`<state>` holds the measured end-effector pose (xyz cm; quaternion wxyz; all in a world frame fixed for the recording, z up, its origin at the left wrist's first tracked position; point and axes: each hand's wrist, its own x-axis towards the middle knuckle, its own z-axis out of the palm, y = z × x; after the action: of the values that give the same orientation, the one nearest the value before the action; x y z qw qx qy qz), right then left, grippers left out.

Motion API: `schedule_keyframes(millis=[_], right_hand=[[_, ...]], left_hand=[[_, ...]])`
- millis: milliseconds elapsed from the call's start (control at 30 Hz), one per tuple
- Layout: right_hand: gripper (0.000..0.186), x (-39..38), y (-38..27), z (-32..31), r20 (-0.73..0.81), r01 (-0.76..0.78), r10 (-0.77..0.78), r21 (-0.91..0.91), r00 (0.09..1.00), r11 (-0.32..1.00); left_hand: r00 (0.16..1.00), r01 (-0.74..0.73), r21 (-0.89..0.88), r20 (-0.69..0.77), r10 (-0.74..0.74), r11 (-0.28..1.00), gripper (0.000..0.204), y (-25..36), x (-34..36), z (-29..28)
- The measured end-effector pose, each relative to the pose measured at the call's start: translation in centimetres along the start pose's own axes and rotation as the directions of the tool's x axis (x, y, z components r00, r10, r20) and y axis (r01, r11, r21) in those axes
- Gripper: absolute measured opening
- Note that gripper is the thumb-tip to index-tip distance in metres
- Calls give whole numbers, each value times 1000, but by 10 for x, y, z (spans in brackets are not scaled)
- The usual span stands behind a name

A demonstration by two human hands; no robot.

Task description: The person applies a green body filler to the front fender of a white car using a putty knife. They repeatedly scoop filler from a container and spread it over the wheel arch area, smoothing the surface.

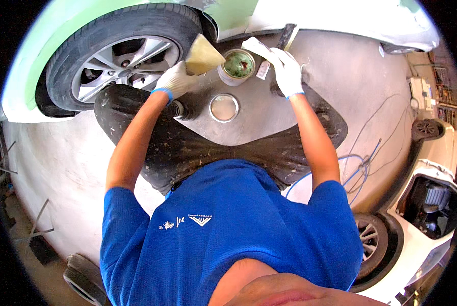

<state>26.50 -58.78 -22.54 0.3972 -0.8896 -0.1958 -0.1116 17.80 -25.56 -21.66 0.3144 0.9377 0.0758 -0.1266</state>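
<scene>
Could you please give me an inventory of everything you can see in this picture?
Car: one, pale green and white, top and upper left.
Large wheel: one, black tyre, silver rim, upper left.
Second car: one, cream, right.
Loose tyre: one, black, lower left.
Hose: one, blue, floor at right.
Floor: one, grey, throughout.
Can: one, green contents, upper centre.
Round lid: one, tan with silvery rim, below the can.
Small packet: one, whitish, right of the can.
Scraper: one, pale yellow, in the left grip.
Flat piece: one, whitish, in the right grip.
Shirt: one, blue, lower centre.
Trousers: one pair, black, centre.
Grips: two, white-gloved, upper centre.
</scene>
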Motion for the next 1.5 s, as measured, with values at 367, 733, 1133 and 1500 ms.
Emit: schedule_keyframes(millis=[367,733,1133,1500], right_hand=[[24,-2,-136,-103,-218,200,-196,-6,956,980],[33,27,-178,-117,-109,535,-633,-435,767,724],[20,18,-211,-127,-278,452,-390,207,878,868],[21,15,-214,-125,-393,367,-236,302,889,880]], left_hand=[[897,-270,-698,68,436,664,61,116,-4,-49],[874,-476,-404,-319,368,781,53,136,-51,-95],[853,-482,-750,-283,439,453,49,162,-56,-86],[853,-429,-789,-195,484,439,55,180,-60,-82]])
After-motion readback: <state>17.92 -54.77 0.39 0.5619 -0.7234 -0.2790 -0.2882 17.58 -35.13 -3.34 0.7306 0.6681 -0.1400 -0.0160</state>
